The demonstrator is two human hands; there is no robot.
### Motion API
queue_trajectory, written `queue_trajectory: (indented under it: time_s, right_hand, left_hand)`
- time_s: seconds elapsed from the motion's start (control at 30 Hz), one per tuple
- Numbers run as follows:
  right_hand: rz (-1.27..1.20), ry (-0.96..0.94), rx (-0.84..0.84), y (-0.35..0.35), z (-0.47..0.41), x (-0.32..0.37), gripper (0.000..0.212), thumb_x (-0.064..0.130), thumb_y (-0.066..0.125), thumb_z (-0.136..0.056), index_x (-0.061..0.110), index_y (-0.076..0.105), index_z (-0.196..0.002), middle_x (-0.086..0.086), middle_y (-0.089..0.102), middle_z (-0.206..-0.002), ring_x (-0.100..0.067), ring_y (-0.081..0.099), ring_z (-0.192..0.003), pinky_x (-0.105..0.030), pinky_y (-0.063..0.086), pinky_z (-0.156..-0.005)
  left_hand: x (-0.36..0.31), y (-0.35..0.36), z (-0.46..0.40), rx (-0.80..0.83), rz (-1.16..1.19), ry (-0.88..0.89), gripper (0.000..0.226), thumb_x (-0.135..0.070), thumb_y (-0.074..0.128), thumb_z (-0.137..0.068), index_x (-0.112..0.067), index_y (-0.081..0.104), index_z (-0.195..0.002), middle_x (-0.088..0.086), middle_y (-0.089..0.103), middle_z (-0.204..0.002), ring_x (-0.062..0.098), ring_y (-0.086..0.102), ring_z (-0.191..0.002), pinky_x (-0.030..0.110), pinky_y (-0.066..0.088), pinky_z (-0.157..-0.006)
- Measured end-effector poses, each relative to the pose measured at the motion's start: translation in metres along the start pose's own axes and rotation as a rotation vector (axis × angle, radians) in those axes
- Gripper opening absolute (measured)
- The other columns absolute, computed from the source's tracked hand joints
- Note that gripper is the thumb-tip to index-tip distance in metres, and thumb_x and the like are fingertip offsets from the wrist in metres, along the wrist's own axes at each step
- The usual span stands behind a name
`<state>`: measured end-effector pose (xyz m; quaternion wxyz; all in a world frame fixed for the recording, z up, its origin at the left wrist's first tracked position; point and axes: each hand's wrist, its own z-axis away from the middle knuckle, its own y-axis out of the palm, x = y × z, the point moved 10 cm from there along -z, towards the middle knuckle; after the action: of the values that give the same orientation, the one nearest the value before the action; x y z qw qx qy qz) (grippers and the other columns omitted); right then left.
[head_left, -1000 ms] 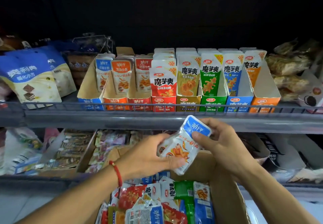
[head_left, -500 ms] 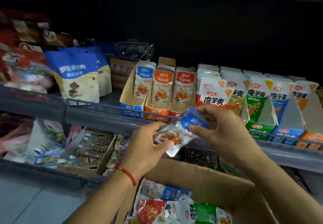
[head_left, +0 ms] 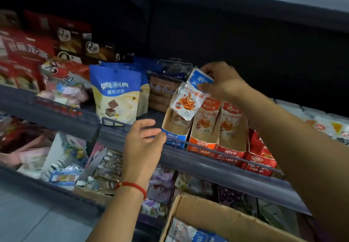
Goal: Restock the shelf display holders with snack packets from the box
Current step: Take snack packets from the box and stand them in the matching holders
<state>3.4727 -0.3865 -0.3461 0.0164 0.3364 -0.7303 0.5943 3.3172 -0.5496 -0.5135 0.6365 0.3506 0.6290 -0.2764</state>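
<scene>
While the right hand (head_left: 223,80) pinches the blue top edge of a white foil snack packet with blue header and orange print (head_left: 190,97), the packet hangs tilted above the open mouth of the blue-fronted brown cardboard display holder (head_left: 174,130) — its lower corner at the holder's upper opening, in front of packets already standing inside. Left hand (head_left: 142,140): fingers loose and spread, grasping nothing, held at the grey wire shelf rail (head_left: 217,152) just left of that holder; a red cord bracelet (head_left: 132,186) circles the wrist. Beside the blue holder, to the right: an orange-fronted cardboard holder (head_left: 203,143), then a red-fronted cardboard holder (head_left: 231,152), both stocked with upright white packets. Left of the holders — a blue-and-cream wafer pouch with white lettering (head_left: 116,94) standing on the same shelf. Lower right: an open brown cardboard box (head_left: 226,217), with blue-and-white packets visible inside at its left corner.
</scene>
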Motion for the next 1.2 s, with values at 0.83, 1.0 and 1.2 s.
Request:
queue_trajectory:
  time_s: [0.83, 1.0, 1.2]
  right_hand:
    - [0.537, -0.177, -0.122, 0.066, 0.000, 0.000, 0.053, 0.033, 0.071, -0.092, 0.025, 0.051, -0.140, -0.004, 0.050, -0.142, -0.028, 0.039, -0.135, -0.048, 0.028, -0.109]
    - [0.172, -0.367, -0.244, 0.042, 0.085, 0.005, 0.031, 0.018, 0.064, -0.092, 0.018, 0.065, -0.123, -0.003, 0.064, -0.120, -0.020, 0.057, -0.111, -0.041, 0.047, -0.098]
    - [0.046, -0.247, 0.212, 0.113, 0.232, -0.067, 0.014, 0.023, 0.060, -0.091, 0.028, 0.069, -0.101, 0.011, 0.070, -0.091, -0.010, 0.064, -0.079, -0.034, 0.056, -0.072]
  left_hand:
    - [0.005, 0.008, -0.001, 0.078, -0.052, -0.049, 0.028, -0.010, 0.068, -0.093, -0.034, 0.063, -0.106, -0.007, 0.076, -0.095, 0.015, 0.071, -0.088, 0.047, 0.060, -0.086]
    - [0.012, 0.032, 0.012, 0.232, -0.201, -0.004, 0.021, -0.011, 0.070, -0.090, -0.031, 0.067, -0.097, -0.004, 0.077, -0.084, 0.011, 0.072, -0.077, 0.039, 0.059, -0.076]
    - [0.053, 0.074, 0.073, 0.580, -0.532, 0.069, 0.023, -0.012, 0.068, -0.088, -0.034, 0.069, -0.092, -0.005, 0.074, -0.086, 0.010, 0.069, -0.078, 0.032, 0.055, -0.074]
